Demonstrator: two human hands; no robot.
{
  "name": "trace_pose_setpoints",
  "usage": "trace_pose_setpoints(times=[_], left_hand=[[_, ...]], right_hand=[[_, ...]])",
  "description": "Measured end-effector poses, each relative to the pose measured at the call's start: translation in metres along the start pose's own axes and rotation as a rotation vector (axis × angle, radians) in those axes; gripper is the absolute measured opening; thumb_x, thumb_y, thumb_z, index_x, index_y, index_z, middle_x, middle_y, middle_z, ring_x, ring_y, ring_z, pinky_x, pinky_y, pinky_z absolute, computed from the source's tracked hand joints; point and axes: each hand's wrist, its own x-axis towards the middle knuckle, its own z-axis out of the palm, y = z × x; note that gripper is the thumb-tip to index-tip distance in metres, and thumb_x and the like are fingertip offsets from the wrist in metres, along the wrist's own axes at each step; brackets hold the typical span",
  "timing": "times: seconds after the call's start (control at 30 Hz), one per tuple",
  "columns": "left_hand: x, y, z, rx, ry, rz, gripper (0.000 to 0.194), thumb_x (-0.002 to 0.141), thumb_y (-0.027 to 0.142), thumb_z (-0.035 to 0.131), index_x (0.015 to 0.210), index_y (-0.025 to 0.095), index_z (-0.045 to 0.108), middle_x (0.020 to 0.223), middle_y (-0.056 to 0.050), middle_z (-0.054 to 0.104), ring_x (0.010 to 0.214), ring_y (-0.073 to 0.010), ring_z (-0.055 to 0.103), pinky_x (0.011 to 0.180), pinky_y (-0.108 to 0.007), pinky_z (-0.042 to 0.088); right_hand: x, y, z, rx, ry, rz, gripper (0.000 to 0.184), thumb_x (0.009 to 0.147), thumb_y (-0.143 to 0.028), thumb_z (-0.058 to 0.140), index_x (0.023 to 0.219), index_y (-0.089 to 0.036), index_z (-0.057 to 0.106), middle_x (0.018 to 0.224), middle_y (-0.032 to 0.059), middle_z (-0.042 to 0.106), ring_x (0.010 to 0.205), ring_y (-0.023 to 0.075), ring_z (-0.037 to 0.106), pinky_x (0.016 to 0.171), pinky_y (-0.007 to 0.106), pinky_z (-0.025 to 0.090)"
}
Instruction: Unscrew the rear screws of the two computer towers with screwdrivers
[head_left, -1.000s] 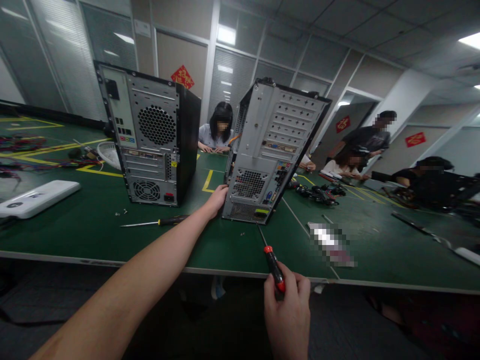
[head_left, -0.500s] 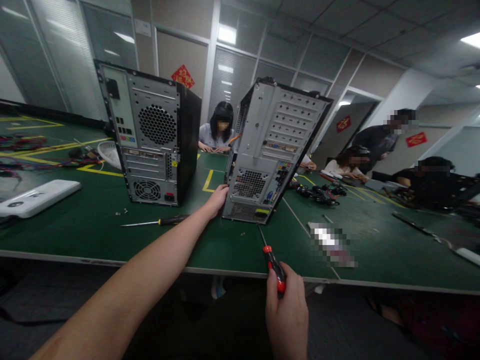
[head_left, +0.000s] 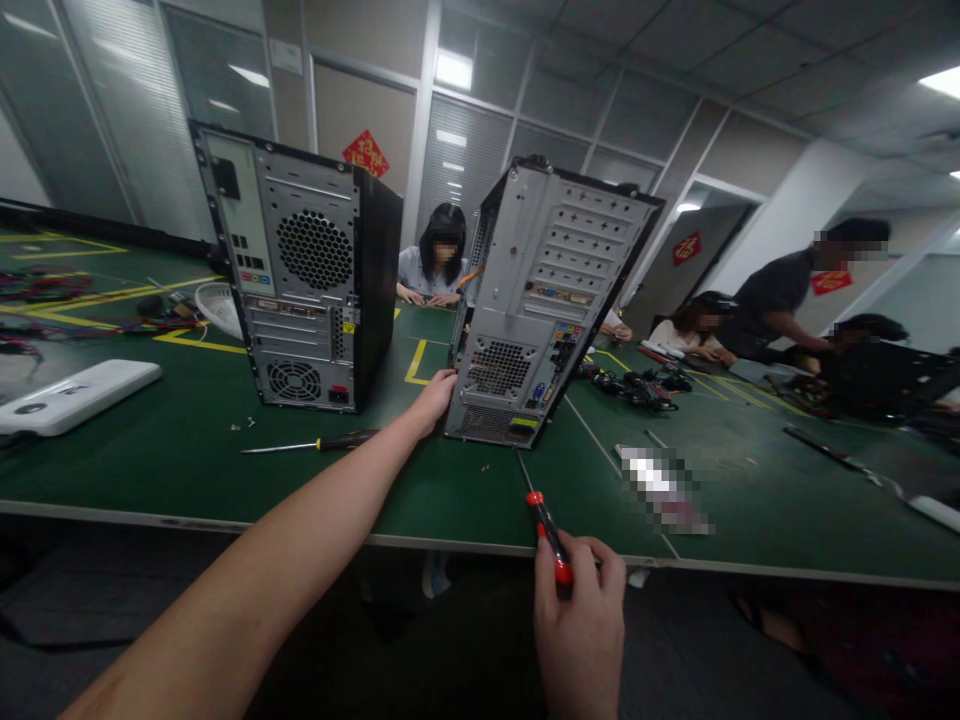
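standing on the green table [head_left: 450, 510] near its front edge, mid view, a grey metal computer tower [head_left: 510, 310] shows its back: slot covers with plus and minus shaped cutouts up top, a row of video ports under them, mesh vents, coloured audio jacks, a blue port lower down, black trim along the right side; left side looks open, inside mostly hidden. bare left hand [head_left: 437, 397] is on the tower's lower left edge, fingers partly out of sight behind it, can't tell how far curled or if gripping. bare right hand [head_left: 583, 610] is closed round the rear of a screwdriver [head_left: 541, 522], black handle w/ red ends, shaft pointing up at the tower's bottom edge, tip right by it, contact unclear. two tiny bits [head_left: 485, 467] lie just left of the shaft. second tower [head_left: 296, 290] to the left, back also facing the camera. writing: yellow-green label [head_left: 523, 425] low on the first tower, too small to read; dark marks on a white device [head_left: 90, 395] far left, unreadable; red diamond paper [head_left: 366, 153] behind, gold chinese characters, not clear enough to transcribe
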Motion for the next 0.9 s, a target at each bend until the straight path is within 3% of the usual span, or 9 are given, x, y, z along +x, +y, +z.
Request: trace_pose_setpoints(times=[0.4,0.6,0.9], left_hand=[[-0.0063,0.0071,0.0006,0.018,-0.002,-0.019,0.038,0.089,0.037,0.059,0.123,0.02,0.063,0.124,-0.011,0.073,0.114,-0.028,0.067,0.093,-0.037,0.051],[-0.0096,0.009,0.0016,0.004,-0.004,-0.017,0.035,0.087,0.035,0.058,0.119,0.02,0.064,0.114,-0.008,0.075,0.111,-0.0269,0.068,0.092,-0.036,0.052],[-0.0085,0.0084,0.0009,0.009,-0.01,-0.032,0.039,0.088,0.037,0.059,0.123,0.021,0.062,0.123,-0.01,0.073,0.116,-0.0274,0.066,0.094,-0.036,0.051]], right_hand=[[-0.0011,-0.0008,0.0019,-0.059,-0.038,-0.034,0.029,0.101,-0.039,0.049,0.117,-0.021,0.065,0.114,0.0113,0.054,0.09,0.0233,0.065,0.067,0.033,0.055],[-0.0023,-0.0004,0.0012,-0.045,-0.027,-0.034,0.03,0.101,-0.041,0.049,0.117,-0.021,0.065,0.111,0.0102,0.055,0.087,0.023,0.066,0.064,0.031,0.054],[-0.0021,-0.0029,0.0014,-0.001,-0.049,0.001,0.032,0.102,-0.044,0.05,0.119,-0.021,0.064,0.11,0.0099,0.056,0.087,0.0228,0.068,0.064,0.031,0.054]])
